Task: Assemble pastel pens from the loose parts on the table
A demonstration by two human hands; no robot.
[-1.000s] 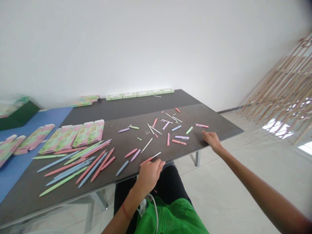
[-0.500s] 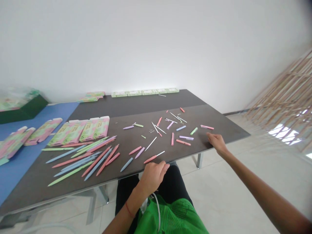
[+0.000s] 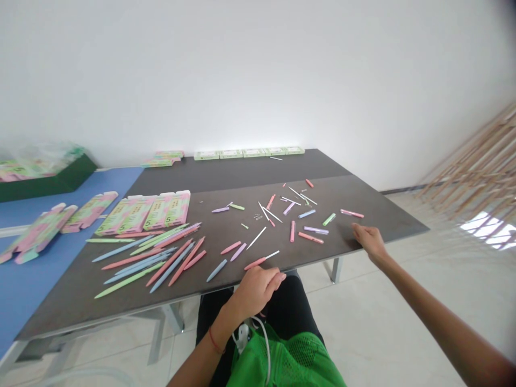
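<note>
My left hand [image 3: 258,287] sits at the front edge of the dark table [image 3: 226,177], fingers curled over the rim. Just beyond it lies a pink pen half with a white refill [image 3: 261,261]. My right hand [image 3: 368,239] rests flat on the table near its right front edge, fingers stretched out and holding nothing. Ahead of it lie several scattered short pen parts and refills [image 3: 294,215] in pink, purple, blue and green. A pile of long pastel pen barrels [image 3: 161,258] lies to the left.
Flat pink-and-green cartons [image 3: 149,212] lie behind the barrels and on a blue mat [image 3: 24,269]. A green box [image 3: 48,172] stands far left. Light green boxes [image 3: 250,152] line the far edge. A wooden rack [image 3: 479,161] leans at right. Green mesh fabric [image 3: 290,360] covers my lap.
The view has shifted so the table and everything on it sits further right in the picture. Both hands keep their places at the table edge.
</note>
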